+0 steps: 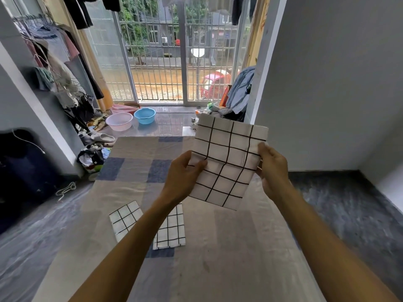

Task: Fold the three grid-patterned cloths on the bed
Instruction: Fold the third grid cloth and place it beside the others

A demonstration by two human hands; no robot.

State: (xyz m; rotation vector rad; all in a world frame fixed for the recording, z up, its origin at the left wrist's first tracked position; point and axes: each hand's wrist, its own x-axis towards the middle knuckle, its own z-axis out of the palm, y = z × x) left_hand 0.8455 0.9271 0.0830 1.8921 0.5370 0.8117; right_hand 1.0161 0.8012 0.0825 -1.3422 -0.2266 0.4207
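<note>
The bed carries the left folded cloth and the right folded cloth, lying near each other. The held cloth is suspended above the bed. The left hand pinches its left edge; the right hand grips its right edge.

A blue basin and a pink basin sit side by side on the floor near the barred glass door. Grey slippers lie close by. Clothes hang along the left wall. A red car stands outside.
</note>
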